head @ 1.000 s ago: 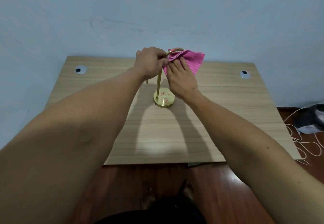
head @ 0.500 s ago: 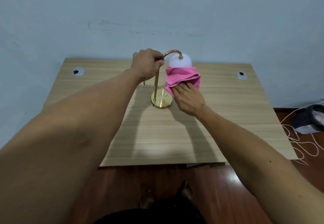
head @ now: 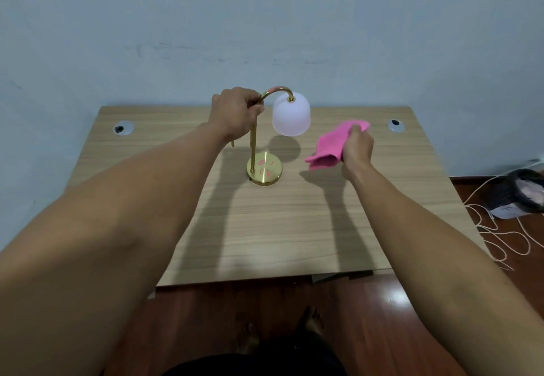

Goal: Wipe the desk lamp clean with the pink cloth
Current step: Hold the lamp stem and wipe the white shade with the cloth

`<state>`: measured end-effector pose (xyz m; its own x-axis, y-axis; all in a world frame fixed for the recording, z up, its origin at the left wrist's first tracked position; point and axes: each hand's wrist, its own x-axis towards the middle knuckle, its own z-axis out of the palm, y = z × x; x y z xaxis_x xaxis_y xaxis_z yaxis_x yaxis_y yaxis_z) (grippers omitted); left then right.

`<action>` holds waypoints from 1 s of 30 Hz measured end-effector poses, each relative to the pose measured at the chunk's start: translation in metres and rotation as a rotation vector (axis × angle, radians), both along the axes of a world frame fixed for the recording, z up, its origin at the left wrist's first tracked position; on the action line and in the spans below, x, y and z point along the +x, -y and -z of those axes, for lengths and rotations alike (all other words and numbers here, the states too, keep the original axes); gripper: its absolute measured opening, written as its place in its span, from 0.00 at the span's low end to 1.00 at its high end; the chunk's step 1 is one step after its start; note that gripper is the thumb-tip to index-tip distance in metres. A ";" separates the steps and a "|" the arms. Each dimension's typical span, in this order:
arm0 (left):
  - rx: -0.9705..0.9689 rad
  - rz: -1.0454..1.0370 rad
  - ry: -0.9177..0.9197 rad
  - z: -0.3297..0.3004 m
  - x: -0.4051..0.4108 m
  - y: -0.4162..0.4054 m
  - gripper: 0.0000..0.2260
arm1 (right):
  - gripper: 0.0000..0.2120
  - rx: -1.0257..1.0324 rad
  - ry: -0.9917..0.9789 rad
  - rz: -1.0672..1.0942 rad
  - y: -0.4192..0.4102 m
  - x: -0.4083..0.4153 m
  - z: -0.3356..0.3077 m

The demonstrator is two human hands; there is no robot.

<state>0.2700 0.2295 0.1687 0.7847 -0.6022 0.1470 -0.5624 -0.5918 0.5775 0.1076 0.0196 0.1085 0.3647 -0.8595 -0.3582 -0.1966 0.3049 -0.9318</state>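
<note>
While the left hand (head: 235, 115) clamps the brass stem of the desk lamp (head: 266, 140), tipping risk looks low; a hard swipe against the hanging white shade (head: 290, 114) could swing it. Pink smears on the base (head: 264, 168) (unwiped, apparently). Right hand (head: 356, 147) grips the pink cloth (head: 332, 145), right of the lamp, apart from it, above the desk (head: 294, 222).

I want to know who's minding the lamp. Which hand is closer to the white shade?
Left. The left hand grips the gold stem right beside the white shade. The right hand is off to the shade's right, holding the pink cloth.
</note>
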 end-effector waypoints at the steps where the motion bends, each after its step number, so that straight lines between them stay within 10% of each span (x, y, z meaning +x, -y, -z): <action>1: 0.001 -0.001 0.000 0.000 0.000 0.000 0.08 | 0.12 -0.015 0.060 -0.028 -0.008 0.007 -0.005; 7: 0.010 -0.014 0.001 -0.001 0.000 -0.001 0.08 | 0.18 -0.276 0.094 -0.252 -0.054 0.052 -0.014; 17: 0.010 -0.021 -0.012 -0.002 -0.003 -0.001 0.08 | 0.23 -0.172 0.056 0.052 -0.087 0.042 0.018; 23: 0.012 -0.014 -0.014 -0.005 -0.004 -0.001 0.08 | 0.18 -1.124 -0.095 -0.262 -0.099 0.050 -0.004; 30: 0.018 -0.001 -0.012 -0.004 -0.002 0.001 0.08 | 0.16 -1.588 -0.314 -0.537 -0.066 0.050 -0.007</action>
<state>0.2675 0.2286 0.1726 0.7871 -0.6037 0.1263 -0.5545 -0.6031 0.5734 0.1574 0.0852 0.1157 0.7986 -0.2291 0.5565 -0.1818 -0.9734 -0.1398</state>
